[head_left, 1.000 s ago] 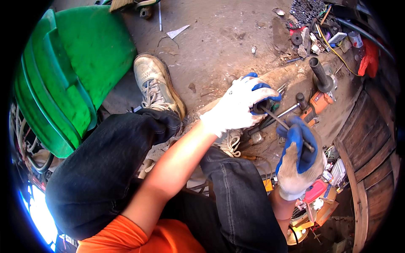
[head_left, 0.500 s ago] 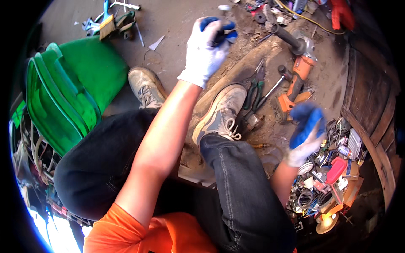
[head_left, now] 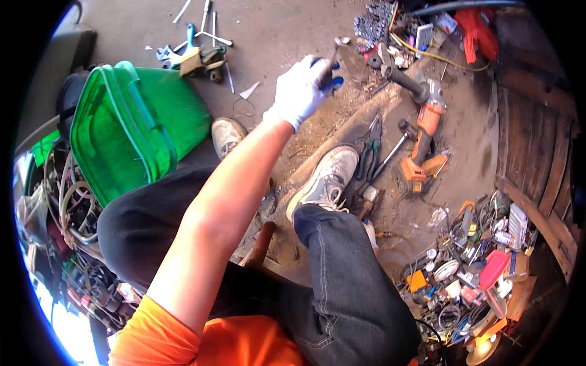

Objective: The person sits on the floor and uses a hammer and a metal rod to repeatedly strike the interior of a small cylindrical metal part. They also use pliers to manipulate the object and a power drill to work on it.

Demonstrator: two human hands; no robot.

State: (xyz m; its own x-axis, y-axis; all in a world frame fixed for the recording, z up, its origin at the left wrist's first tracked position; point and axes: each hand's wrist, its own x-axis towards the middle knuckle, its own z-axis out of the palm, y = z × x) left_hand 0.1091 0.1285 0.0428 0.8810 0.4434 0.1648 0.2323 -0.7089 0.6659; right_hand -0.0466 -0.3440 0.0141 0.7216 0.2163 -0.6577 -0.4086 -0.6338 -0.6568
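Observation:
My left hand (head_left: 298,91), in a white glove with blue fingertips, is raised over the dirt floor beyond my shoes. Its fingers are curled round a small greyish thing, too blurred to name. Of my right hand only a pale patch, apparently the glove (head_left: 370,235), shows beside my right shin; its fingers are hidden behind the leg. Just above that patch lies a tool with a blocky metal head (head_left: 370,193). Close by are green-handled pliers (head_left: 368,157) and a bar with a chrome shaft (head_left: 391,154). An orange cordless angle grinder (head_left: 429,119) rests farther right.
A green plastic bin (head_left: 183,116) lies tipped at the left, with a brush (head_left: 190,62) and other tools behind it. Mixed scrap (head_left: 455,287) is heaped at the lower right, near wooden boards (head_left: 531,146). A red glove (head_left: 475,36) lies at the far right.
My right hand has dropped from beside the grinder to behind my right leg. My left hand stays raised with fingers curled. The whole view has shifted slightly.

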